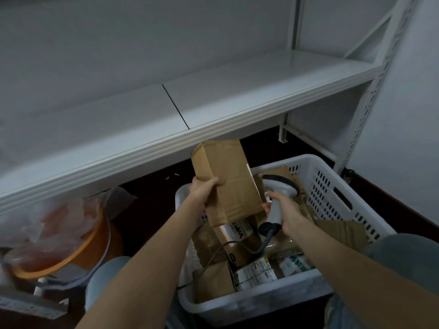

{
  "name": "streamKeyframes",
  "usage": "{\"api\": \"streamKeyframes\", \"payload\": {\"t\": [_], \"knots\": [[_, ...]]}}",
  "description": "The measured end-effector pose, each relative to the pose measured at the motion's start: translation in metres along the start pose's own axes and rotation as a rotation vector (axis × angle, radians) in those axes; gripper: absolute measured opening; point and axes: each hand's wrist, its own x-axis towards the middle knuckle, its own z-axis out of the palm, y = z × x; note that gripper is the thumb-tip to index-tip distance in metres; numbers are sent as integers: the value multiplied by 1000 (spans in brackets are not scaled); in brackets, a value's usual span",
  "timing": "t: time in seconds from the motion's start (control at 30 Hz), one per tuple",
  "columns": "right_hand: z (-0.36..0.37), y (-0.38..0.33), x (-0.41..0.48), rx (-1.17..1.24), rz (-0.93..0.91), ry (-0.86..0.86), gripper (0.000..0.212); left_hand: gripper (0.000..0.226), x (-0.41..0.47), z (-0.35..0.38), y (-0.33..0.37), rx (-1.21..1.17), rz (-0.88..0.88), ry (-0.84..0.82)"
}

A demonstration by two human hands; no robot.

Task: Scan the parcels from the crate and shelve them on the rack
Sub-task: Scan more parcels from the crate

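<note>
My left hand point(203, 189) grips a brown cardboard parcel point(229, 179) by its left edge and holds it tilted above the white plastic crate point(330, 186). My right hand point(286, 213) grips the handle of a white barcode scanner point(280, 186), whose head sits just right of the parcel. The scanner's dark cable point(266, 238) drops into the crate. Several more parcels point(256, 271), brown and labelled, lie in the crate below. The white rack shelf point(237, 91) runs across the view above and behind the parcel and carries nothing visible.
An orange basin point(78, 248) covered in clear plastic sits on the floor at the left, under the shelf. The rack's perforated upright point(370, 96) stands at the right against the wall. My knees frame the crate at the bottom.
</note>
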Motion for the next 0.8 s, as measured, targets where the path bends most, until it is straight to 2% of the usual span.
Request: {"api": "streamKeyframes", "payload": {"t": [0.1, 0.23, 0.3, 0.4, 0.43, 0.47, 0.53, 0.57, 0.7, 0.8], "knots": [[-1, -3, -6, 36, -14, 24, 22, 60, -10, -7, 0, -45, -7, -17], [0, -7, -17, 64, -48, 19, 38, 46, -22, -9, -3, -157, -34, -9], [-1, -5, -16, 78, -47, 12, 53, 37, -31, -10, -3, -265, -90, -45], [0, -6, -19, 33, -39, 2, 96, 45, -35, -15, -8, -405, -175, -134], [1, -7, -17, 0, -25, -11, 104, 47, -36, -17, -9, -422, -197, -158], [1, -8, -18, -4, -7, -37, 96, 46, -39, -19, -9, -420, -216, -166], [9, -12, -29, 8, 36, -106, 54, 43, -42, -18, -10, -399, -228, -186], [11, -14, -32, 7, 43, -130, 42, 41, -42, -17, -11, -339, -208, -169], [18, -10, -30, -9, -30, -166, 26, 37, -48, -11, -12, -69, -127, -76], [22, -5, -30, -29, -71, -135, 22, 67, -52, -8, -11, 15, -188, -196]]}}
